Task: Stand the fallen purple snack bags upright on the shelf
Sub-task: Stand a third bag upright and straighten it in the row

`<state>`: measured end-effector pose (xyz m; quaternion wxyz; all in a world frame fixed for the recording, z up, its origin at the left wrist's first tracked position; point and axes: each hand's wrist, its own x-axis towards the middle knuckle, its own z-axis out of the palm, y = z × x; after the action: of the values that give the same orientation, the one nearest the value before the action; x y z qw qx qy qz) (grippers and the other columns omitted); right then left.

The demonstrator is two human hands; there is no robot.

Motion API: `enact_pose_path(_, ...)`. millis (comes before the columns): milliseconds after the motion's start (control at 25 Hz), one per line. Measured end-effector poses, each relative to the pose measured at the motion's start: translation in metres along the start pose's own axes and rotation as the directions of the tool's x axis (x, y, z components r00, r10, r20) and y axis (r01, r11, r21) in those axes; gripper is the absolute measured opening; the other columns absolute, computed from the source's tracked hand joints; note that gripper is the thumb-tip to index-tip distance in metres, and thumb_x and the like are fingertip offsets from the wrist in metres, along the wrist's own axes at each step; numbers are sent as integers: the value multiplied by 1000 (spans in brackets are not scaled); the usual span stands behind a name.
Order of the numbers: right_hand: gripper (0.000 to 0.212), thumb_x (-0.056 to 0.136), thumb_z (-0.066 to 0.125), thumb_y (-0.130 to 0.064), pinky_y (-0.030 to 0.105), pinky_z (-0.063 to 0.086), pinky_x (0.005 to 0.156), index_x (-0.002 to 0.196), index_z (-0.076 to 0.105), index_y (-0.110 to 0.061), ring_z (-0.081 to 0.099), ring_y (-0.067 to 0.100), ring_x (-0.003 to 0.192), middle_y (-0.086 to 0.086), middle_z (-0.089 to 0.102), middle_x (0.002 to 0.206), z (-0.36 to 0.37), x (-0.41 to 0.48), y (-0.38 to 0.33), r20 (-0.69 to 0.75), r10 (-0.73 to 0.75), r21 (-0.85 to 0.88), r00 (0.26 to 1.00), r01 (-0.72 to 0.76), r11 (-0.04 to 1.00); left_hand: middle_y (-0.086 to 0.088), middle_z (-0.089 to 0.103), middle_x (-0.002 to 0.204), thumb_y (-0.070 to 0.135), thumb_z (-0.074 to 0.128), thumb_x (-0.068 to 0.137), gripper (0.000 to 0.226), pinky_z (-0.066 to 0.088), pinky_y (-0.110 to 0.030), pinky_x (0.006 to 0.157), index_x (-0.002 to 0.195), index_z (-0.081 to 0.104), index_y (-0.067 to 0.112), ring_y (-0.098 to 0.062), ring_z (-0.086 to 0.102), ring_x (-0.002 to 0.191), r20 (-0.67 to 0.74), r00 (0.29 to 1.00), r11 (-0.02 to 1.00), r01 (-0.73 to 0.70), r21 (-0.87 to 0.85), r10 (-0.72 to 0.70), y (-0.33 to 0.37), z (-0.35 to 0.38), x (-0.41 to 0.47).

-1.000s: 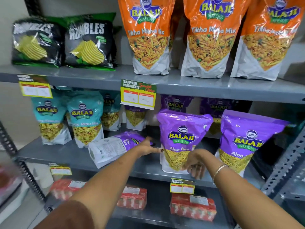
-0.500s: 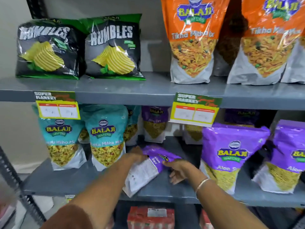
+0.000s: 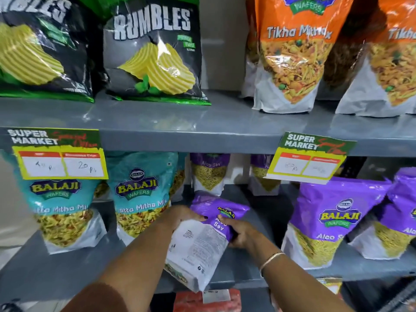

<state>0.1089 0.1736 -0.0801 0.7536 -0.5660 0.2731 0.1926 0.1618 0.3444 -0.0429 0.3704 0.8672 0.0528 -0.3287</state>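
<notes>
A fallen purple Aloo Sev bag (image 3: 203,242) lies tilted on the grey middle shelf (image 3: 56,273), back side up, its white bottom end sticking out past the front edge. My left hand (image 3: 180,216) grips its left side and my right hand (image 3: 239,230) grips its right side. Two purple bags stand upright to the right, one (image 3: 326,219) beside my right wrist and another (image 3: 403,212) at the frame's edge. Two smaller purple bags (image 3: 209,172) stand at the back of the shelf.
Teal Balaji bags (image 3: 137,194) stand just left of my hands. Above, the upper shelf (image 3: 202,122) holds black Rumbles bags (image 3: 155,52) and orange Tikha Mitha bags (image 3: 292,55). Yellow price tags (image 3: 308,161) hang from its edge. Red packets (image 3: 209,300) sit on the shelf below.
My view moved closer and left. Both hands went from reaching toward the fallen bag to gripping it on both sides, and its bottom end now hangs over the shelf front.
</notes>
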Motion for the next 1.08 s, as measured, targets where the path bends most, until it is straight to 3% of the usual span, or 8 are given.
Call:
enact_pose_path(160,13,81,61,3,32,52,34,73,57,-7,62,13,34,5,67,42,3,-12,-21,12,-122,-47,992,122,991,-2,77,70,30,77,70,33,60,-26,63,91,67,7,-13,71,60,106,992,949,-24,-316,61,6,-4,-9)
enact_pose_path(280,22,74,61,16,25,57,44,90,61,1,67,11,46,18,73,78,4,-22,-56,49,-390,-31,920,391,920,-3,68,103,24,77,72,56,53,-22,79,121,58,3,-17,64,90,-93,984,885,-177,-431,152,25,-5,-22)
enact_pose_path(400,52,68,68,17,14,55,55,116,53,6,63,14,71,14,64,108,4,-41,-83,49,-593,-220,804,588,778,-2,55,121,10,66,83,49,40,-10,77,128,50,-1,-15,49,104,-227,943,808,-326,-490,243,40,3,-38)
enact_pose_path(480,54,69,68,15,22,53,66,119,51,6,60,21,85,18,62,115,2,-48,-88,43,-643,-314,765,621,718,-11,56,127,1,62,83,46,42,0,62,127,51,-5,-9,51,98,-294,908,754,-413,-511,298,40,10,-34)
enact_pose_path(560,54,70,69,13,39,53,84,120,51,6,60,28,99,23,60,123,1,-51,-87,50,-645,-337,763,621,708,-15,57,129,-2,64,81,46,46,-3,69,126,52,-6,-5,59,92,-349,878,705,-473,-528,328,35,16,-38)
enact_pose_path(680,55,71,68,12,49,46,100,122,49,5,59,36,111,25,58,128,1,-49,-89,121,-617,-379,777,611,695,-14,56,133,3,67,80,50,40,-25,99,127,52,1,-14,54,108,-294,874,726,-485,-488,387,23,12,-40)
enact_pose_path(880,59,70,68,12,48,47,99,124,48,1,56,27,108,27,54,131,-10,-41,-93,266,-586,-352,766,643,680,-3,55,135,17,78,69,69,37,-30,107,131,49,8,-19,51,124,-144,898,833,-440,-335,416,9,8,-42)
enact_pose_path(1080,79,63,82,-18,47,38,107,126,37,3,45,36,124,23,46,131,-13,-37,-40,-144,-779,-584,610,583,564,-3,51,140,21,70,80,58,31,-42,109,133,46,19,-23,41,132,-26,952,907,-298,-298,304,4,19,-36)
